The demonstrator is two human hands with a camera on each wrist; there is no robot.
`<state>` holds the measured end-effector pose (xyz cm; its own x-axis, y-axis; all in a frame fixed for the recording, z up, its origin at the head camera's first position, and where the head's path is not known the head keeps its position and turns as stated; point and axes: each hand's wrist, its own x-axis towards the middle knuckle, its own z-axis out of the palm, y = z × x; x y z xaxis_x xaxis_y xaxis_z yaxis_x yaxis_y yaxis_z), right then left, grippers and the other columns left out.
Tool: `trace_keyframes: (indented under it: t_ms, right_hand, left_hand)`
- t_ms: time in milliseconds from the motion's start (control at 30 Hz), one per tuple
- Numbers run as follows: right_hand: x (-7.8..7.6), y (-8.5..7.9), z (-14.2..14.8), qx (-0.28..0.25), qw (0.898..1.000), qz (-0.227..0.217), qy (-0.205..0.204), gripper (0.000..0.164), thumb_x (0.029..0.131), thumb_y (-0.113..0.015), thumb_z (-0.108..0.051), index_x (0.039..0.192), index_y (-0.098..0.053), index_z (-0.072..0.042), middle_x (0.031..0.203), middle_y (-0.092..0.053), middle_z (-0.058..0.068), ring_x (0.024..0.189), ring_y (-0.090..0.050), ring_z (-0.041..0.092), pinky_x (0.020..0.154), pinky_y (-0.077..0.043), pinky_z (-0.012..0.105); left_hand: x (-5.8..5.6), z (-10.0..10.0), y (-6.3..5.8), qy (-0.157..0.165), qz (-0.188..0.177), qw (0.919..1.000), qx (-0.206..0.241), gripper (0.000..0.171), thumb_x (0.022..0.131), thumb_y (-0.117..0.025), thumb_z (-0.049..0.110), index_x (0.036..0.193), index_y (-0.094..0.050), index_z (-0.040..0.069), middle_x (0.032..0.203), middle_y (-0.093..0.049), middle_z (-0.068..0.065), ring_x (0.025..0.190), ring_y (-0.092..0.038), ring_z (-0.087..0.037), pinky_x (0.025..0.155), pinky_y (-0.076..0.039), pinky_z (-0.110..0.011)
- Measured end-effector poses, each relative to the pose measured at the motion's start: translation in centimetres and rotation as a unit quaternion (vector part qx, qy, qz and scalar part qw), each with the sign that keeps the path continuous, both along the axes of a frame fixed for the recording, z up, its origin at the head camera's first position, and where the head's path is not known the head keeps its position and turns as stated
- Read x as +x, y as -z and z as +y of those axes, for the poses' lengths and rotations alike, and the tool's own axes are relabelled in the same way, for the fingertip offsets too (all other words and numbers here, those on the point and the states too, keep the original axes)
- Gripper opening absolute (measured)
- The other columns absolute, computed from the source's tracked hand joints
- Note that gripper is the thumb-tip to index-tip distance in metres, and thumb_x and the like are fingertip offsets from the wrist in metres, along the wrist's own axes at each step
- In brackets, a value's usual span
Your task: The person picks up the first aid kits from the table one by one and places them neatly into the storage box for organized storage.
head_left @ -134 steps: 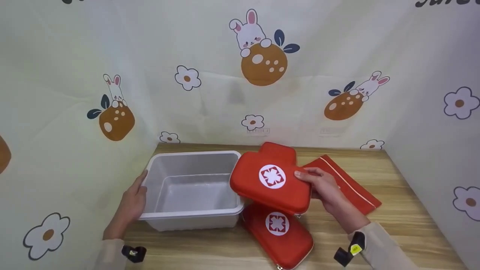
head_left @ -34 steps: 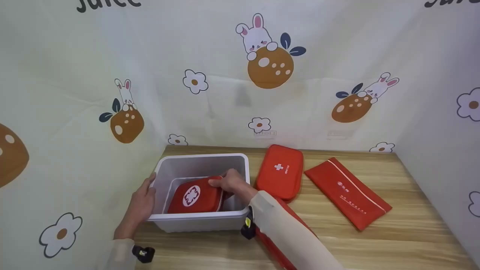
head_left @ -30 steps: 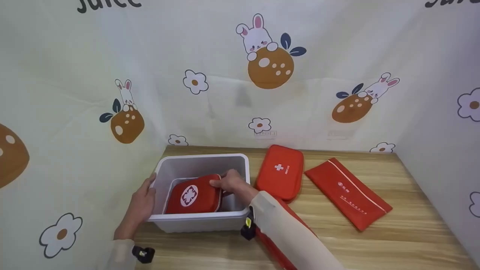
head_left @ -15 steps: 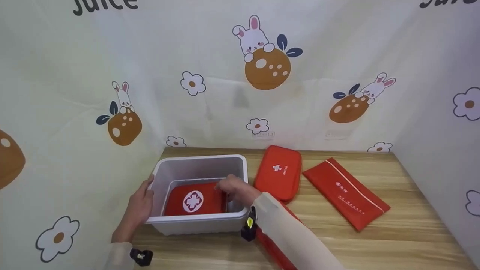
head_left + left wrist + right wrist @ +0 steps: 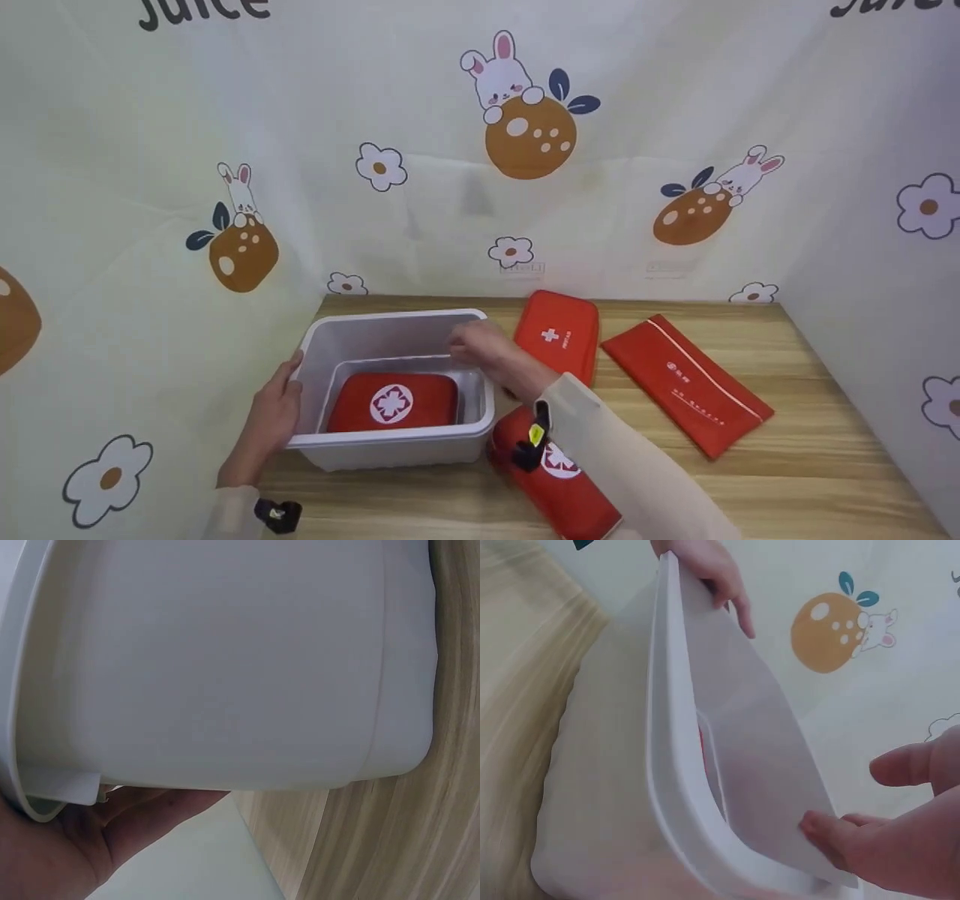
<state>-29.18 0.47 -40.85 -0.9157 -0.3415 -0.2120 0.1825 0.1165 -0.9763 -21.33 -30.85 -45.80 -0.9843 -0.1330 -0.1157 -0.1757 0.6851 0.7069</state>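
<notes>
A white plastic bin (image 5: pixel 390 438) stands at the table's left. A red case with a round white emblem (image 5: pixel 391 403) lies flat on its bottom. My left hand (image 5: pixel 274 405) rests flat against the bin's left outer wall (image 5: pixel 225 675), palm (image 5: pixel 75 840) on the plastic. My right hand (image 5: pixel 471 345) hovers empty over the bin's right rim (image 5: pixel 664 727), its fingers (image 5: pixel 900 765) loose and touching nothing. A second emblem case (image 5: pixel 559 484) lies right of the bin, partly under my right forearm.
A red case with a white cross (image 5: pixel 559 337) lies just right of the bin. A flat red pouch (image 5: pixel 686 384) lies farther right. Printed cloth walls close in the wooden table (image 5: pixel 810 465) on the left, back and right.
My right hand lowered the emblem case flat onto the bin's bottom, let go and lifted back to the right rim. The left hand stayed on the bin's wall.
</notes>
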Motion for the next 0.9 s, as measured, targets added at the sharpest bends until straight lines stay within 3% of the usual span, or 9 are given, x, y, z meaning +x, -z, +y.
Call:
trace_keyframes:
  t_ms: [67, 100, 133, 300, 533, 900]
  right_hand:
    - [0.1, -0.2, 0.8, -0.003, 1.0, 0.008, 0.014, 0.03, 0.093, -0.054, -0.003, 0.119, -0.065, 0.008, 0.101, -0.07, 0.011, 0.088, -0.068, 0.011, 0.091, -0.059, 0.026]
    - [0.2, -0.3, 1.2, -0.027, 0.998, -0.027, 0.043, 0.034, 0.095, -0.054, -0.006, 0.125, -0.063, 0.006, 0.106, -0.07, 0.014, 0.092, -0.071, 0.016, 0.093, -0.059, 0.031]
    - [0.3, -0.2, 1.7, -0.022, 0.998, -0.024, 0.054, 0.039, 0.095, -0.055, -0.008, 0.132, -0.061, 0.004, 0.115, -0.07, 0.016, 0.098, -0.072, 0.02, 0.095, -0.059, 0.034]
    - [0.6, 1.0, 4.2, 0.023, 0.992, 0.039, 0.117, 0.032, 0.093, -0.059, -0.007, 0.123, -0.07, -0.007, 0.12, -0.071, 0.015, 0.096, -0.069, 0.024, 0.085, -0.06, 0.031]
    - [0.7, 2.6, 8.5, 0.045, 0.974, 0.133, 0.177, 0.03, 0.093, -0.058, 0.0, 0.119, -0.071, -0.004, 0.12, -0.07, 0.017, 0.102, -0.065, 0.023, 0.093, -0.058, 0.036]
    - [0.8, 4.6, 16.1, 0.11, 0.946, 0.105, 0.286, 0.03, 0.092, -0.061, -0.002, 0.122, -0.065, 0.003, 0.121, -0.066, 0.022, 0.11, -0.063, 0.029, 0.08, -0.05, 0.018]
  left_hand:
    - [-0.1, 0.0, 0.0, 0.0, 0.002, 1.0, 0.001, 0.056, 0.108, -0.022, 0.02, 0.162, -0.009, 0.012, 0.168, -0.012, -0.019, 0.155, -0.012, -0.043, 0.124, -0.015, -0.061]
    - [-0.1, 0.0, 0.0, 0.0, 0.001, 1.0, 0.002, 0.056, 0.108, -0.022, 0.02, 0.162, -0.009, 0.012, 0.168, -0.012, -0.019, 0.155, -0.012, -0.043, 0.124, -0.015, -0.061]
    - [-0.1, 0.0, 0.0, 0.0, -0.002, 1.0, 0.003, 0.056, 0.108, -0.021, 0.02, 0.162, -0.009, 0.012, 0.168, -0.012, -0.019, 0.155, -0.012, -0.043, 0.124, -0.016, -0.061]
    - [0.1, 0.0, 0.1, 0.001, -0.014, 0.9999, 0.005, 0.057, 0.108, -0.021, 0.022, 0.162, -0.005, 0.013, 0.169, -0.009, -0.018, 0.155, -0.01, -0.043, 0.123, -0.016, -0.062]
    - [0.2, -0.3, -0.3, 0.0, -0.012, 0.9999, 0.001, 0.057, 0.109, -0.021, 0.023, 0.163, -0.003, 0.016, 0.168, -0.008, -0.019, 0.155, -0.009, -0.044, 0.122, -0.015, -0.063]
    - [-0.3, -0.2, -0.1, 0.001, -0.022, 0.9998, -0.003, 0.056, 0.108, -0.019, 0.021, 0.162, -0.006, 0.014, 0.168, -0.01, -0.02, 0.154, -0.01, -0.044, 0.124, -0.013, -0.061]
